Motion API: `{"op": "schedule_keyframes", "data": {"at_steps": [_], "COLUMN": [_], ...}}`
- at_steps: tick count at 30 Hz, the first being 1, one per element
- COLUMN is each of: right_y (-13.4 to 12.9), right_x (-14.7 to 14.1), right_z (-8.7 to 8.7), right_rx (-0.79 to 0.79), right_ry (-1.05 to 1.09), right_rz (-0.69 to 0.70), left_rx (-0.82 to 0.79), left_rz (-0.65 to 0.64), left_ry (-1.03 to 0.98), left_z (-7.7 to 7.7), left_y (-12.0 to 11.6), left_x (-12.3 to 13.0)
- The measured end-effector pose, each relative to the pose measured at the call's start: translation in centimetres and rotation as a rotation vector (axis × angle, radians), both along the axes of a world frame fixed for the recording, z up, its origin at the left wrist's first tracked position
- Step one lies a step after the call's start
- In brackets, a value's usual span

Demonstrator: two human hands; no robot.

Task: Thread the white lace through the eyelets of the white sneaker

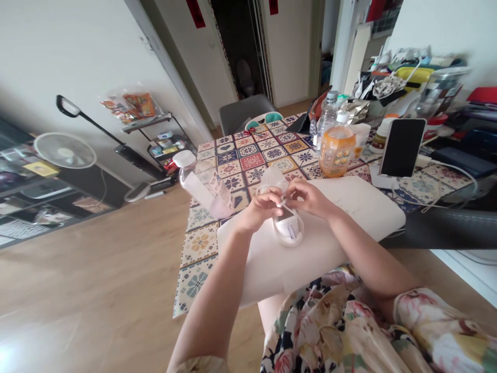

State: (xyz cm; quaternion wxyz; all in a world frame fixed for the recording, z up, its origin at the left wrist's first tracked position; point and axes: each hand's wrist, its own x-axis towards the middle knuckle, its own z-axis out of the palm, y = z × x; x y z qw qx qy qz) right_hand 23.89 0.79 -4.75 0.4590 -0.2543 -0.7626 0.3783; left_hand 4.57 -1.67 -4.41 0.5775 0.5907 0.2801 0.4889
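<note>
A small white shoe (289, 228) rests on a large white sheet (267, 269) on the table, its heel towards me and a purple mark on the heel. The pale toe end (273, 177) shows beyond my fingers. My left hand (266, 206) is closed in a pinch at the top of the shoe, on the white shoelace (282, 203). From the other side my right hand (308, 197) pinches the lace too, close to the left fingertips. My fingers partly cover the lacing.
A clear white-capped bottle (219, 204) with a paper label leans left of the sheet. An orange-wrapped jar (337, 153), a plastic bottle (329, 111) and a propped phone (403, 147) with a white cable stand to the right. Clutter fills the table's far right; a grey chair (246, 108) stands behind.
</note>
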Motion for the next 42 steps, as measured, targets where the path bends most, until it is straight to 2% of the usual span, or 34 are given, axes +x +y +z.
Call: {"op": "schedule_keyframes", "data": {"at_steps": [6,10,14,16,19,21,24,27,29,31,33,37,42], "right_y": [-0.1,0.0,0.5,1.0,1.6,1.6,0.7,-0.5,-1.0,-1.2,-1.2,-0.9,-1.1], "right_x": [0.1,0.2,0.4,0.8,1.2,1.1,0.5,-0.2,-0.5,-0.8,-1.1,-1.4,-1.3], "right_z": [0.3,0.4,0.4,0.4,0.3,0.2,0.1,0.2,0.1,0.0,-0.3,-0.6,-0.4], "right_rx": [0.083,-0.002,-0.195,-0.241,-0.248,-0.246,-0.139,0.104,0.231,0.323,0.403,0.526,0.566], "right_ry": [-0.023,0.130,0.434,0.541,0.598,0.577,0.429,0.196,0.117,0.090,0.082,0.046,0.005], "right_rz": [0.043,0.052,-0.022,-0.085,-0.162,-0.194,-0.249,-0.260,-0.230,-0.211,-0.219,-0.227,-0.168], "left_rx": [-0.024,-0.018,0.073,0.134,0.190,0.171,0.076,-0.056,-0.115,-0.138,-0.133,-0.041,0.074], "left_rz": [0.026,0.137,0.278,0.337,0.391,0.382,0.245,0.076,0.023,0.039,0.112,0.229,0.282], "left_ry": [-0.076,-0.147,-0.308,-0.393,-0.437,-0.410,-0.244,0.004,0.093,0.094,0.046,-0.026,0.013], "left_z": [0.2,0.5,1.1,1.4,1.8,1.8,1.6,1.6,1.6,1.5,1.2,0.4,0.0], "left_y": [-0.2,-0.2,0.1,0.2,0.1,-0.2,-0.6,-1.0,-1.1,-1.0,-0.9,-0.8,-1.2], "left_x": [-0.2,-0.8,-2.1,-2.7,-3.1,-3.0,-2.6,-2.0,-1.7,-1.2,-0.6,0.3,0.6]}}
